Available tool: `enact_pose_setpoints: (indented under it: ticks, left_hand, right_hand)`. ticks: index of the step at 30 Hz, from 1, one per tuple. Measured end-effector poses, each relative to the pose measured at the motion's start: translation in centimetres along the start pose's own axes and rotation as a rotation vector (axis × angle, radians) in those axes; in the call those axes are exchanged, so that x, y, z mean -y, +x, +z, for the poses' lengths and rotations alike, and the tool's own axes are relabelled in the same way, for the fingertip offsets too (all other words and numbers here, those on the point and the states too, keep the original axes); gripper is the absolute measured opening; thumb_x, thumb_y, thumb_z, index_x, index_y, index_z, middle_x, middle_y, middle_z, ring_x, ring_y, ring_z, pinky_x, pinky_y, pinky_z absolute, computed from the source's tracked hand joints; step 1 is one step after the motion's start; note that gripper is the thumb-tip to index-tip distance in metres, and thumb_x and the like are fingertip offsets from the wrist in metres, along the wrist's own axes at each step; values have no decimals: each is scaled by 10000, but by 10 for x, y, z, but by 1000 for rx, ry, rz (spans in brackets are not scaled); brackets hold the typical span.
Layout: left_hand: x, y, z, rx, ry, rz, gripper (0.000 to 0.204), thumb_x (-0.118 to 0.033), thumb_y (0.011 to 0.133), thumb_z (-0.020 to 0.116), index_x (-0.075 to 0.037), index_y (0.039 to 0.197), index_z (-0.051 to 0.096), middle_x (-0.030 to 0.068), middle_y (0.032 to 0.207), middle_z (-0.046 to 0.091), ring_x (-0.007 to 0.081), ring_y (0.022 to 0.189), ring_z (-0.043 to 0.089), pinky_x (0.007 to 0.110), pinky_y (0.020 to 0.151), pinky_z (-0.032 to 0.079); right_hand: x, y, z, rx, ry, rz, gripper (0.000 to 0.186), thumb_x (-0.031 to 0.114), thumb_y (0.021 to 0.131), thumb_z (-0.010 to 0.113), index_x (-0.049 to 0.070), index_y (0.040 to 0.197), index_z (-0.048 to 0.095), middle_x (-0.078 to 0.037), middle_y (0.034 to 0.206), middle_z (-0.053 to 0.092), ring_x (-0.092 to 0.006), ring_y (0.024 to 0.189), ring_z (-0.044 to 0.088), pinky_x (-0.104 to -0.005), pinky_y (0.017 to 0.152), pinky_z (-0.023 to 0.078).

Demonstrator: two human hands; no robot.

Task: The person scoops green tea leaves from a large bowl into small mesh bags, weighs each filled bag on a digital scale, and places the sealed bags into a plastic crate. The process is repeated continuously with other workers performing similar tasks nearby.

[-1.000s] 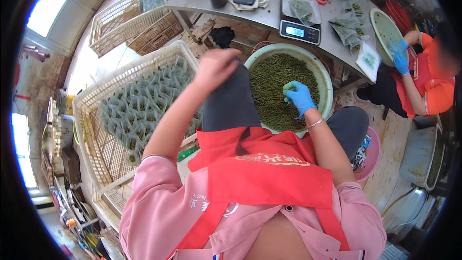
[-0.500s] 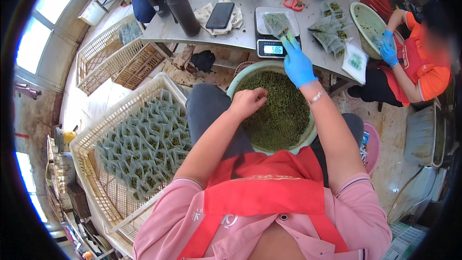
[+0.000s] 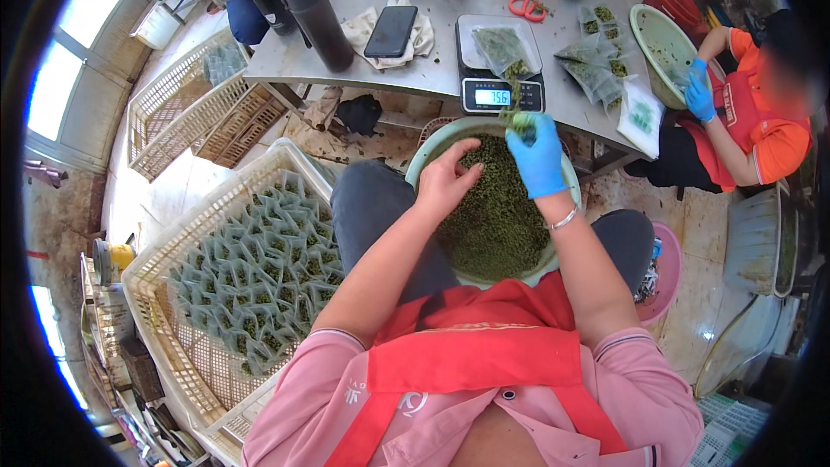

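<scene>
My bare left hand [image 3: 445, 180] hovers above the left side of a pale green basin [image 3: 418, 156], thumb and fingers apart, holding nothing. The basin is filled with small green granules [image 3: 493, 225], perhaps peppercorns. My right hand [image 3: 539, 160], in a blue glove with greenish fingertips, is closed over the basin's far side, with green granules at its fingers. A trail of granules shows between those fingers and an open clear bag [image 3: 503, 52]. That bag lies partly filled on a digital scale [image 3: 461, 91] with a lit display.
Left of me, a cream plastic crate [image 3: 177, 380] holds many filled bags [image 3: 259, 268]. On the metal table [image 3: 406, 78] are a phone [image 3: 391, 32], dark flasks [image 3: 318, 22], red scissors [image 3: 527, 8] and more filled bags [image 3: 592, 65]. A gloved co-worker [image 3: 752, 112] sits at the right beside another basin [image 3: 638, 30].
My right hand has drawn back from the bag on the scale to over the basin, its fingers curling. My left hand's fingers have spread. The scale's reading has changed.
</scene>
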State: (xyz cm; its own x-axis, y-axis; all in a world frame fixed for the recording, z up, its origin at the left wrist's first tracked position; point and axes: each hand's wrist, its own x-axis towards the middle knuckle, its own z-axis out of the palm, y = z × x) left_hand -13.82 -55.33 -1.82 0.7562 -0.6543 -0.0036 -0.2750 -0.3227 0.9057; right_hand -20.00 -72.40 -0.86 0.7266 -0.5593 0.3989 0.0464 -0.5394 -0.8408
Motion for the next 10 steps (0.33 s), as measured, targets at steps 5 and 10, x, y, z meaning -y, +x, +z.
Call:
enact_pose_setpoints:
  ticks: [5,10]
  left_hand:
    - [-14,-4,3,88,-229,126,491,-46,801,633,-43,1253,441,65,1065,599,117,702,610,259,671,485]
    - [4,1,2,449,-519,-114,405,-109,861,597,-70,1242,463,70,1014,606,135,738,622,259,659,497]
  right_hand:
    - [-2,-40,-2,284,406,307,158,-5,789,621,30,929,556,-13,867,592,-82,725,562,-233,636,495]
    - [13,-39,-20,330,688,600,134,38,840,583,51,972,570,-46,906,603,-133,733,603,-261,669,523]
